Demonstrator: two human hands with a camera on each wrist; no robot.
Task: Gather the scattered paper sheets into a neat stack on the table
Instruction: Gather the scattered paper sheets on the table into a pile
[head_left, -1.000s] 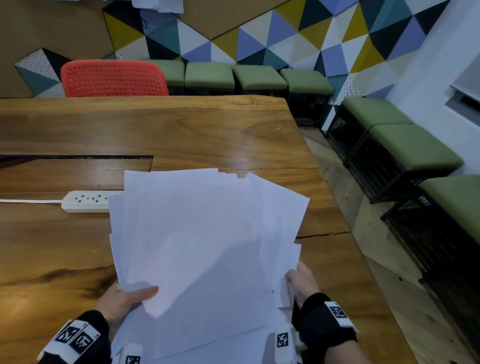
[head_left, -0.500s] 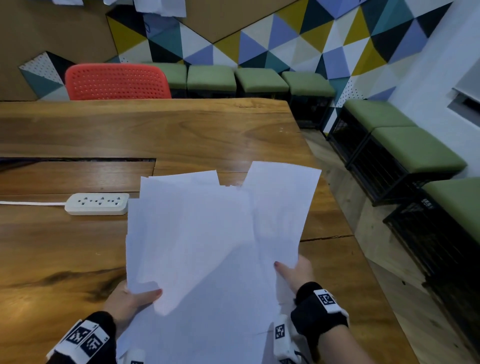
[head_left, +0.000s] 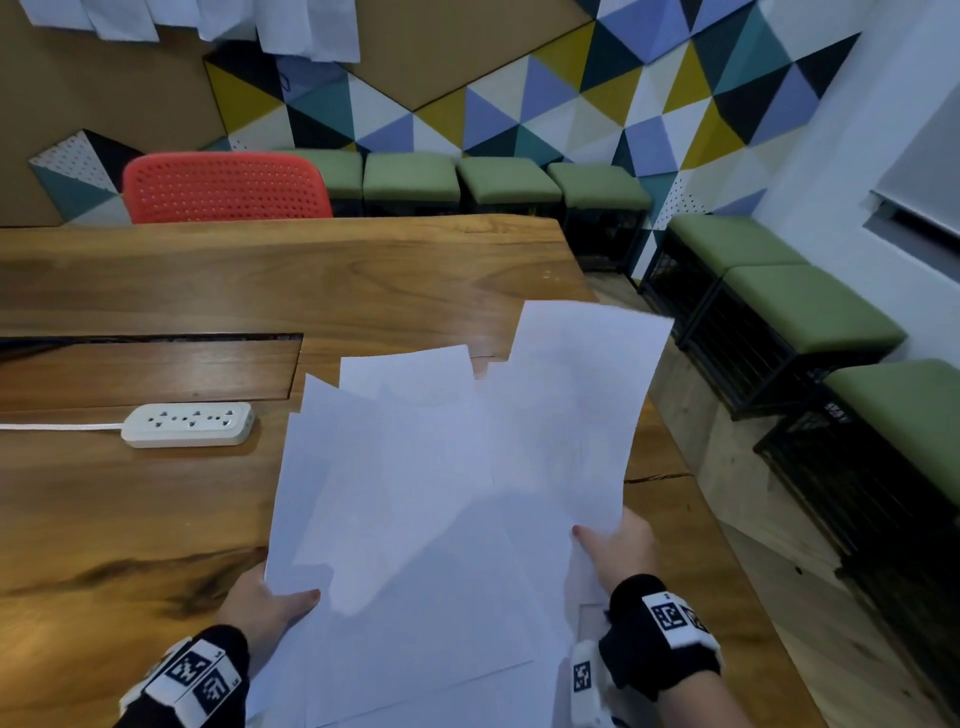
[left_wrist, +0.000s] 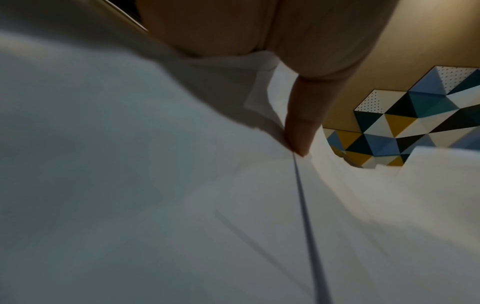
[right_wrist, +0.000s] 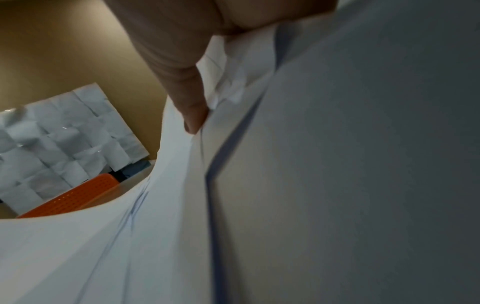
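A fanned bundle of several white paper sheets (head_left: 426, 499) is lifted above the near part of the wooden table (head_left: 260, 280), their top edges uneven. My left hand (head_left: 270, 608) grips the bundle's lower left corner, thumb on top. My right hand (head_left: 618, 545) pinches the lower right side, where one sheet (head_left: 582, 395) sticks up higher than the others. In the left wrist view my thumb (left_wrist: 303, 125) presses on the paper sheets (left_wrist: 182, 205). In the right wrist view my thumb (right_wrist: 189, 107) lies in a fold of the paper sheets (right_wrist: 311, 185). My fingers under the sheets are hidden.
A white power strip (head_left: 189, 424) with its cord lies on the table to the left. A dark cable slot (head_left: 150, 339) runs across the table. A red chair (head_left: 226, 188) stands behind it, green stools (head_left: 779, 306) line the walls, and papers (head_left: 306, 26) hang on the board.
The bundle has turned and shifted right. My right hand has moved up its right side, and one sheet there now stands higher than the rest. The left hand keeps its grip.
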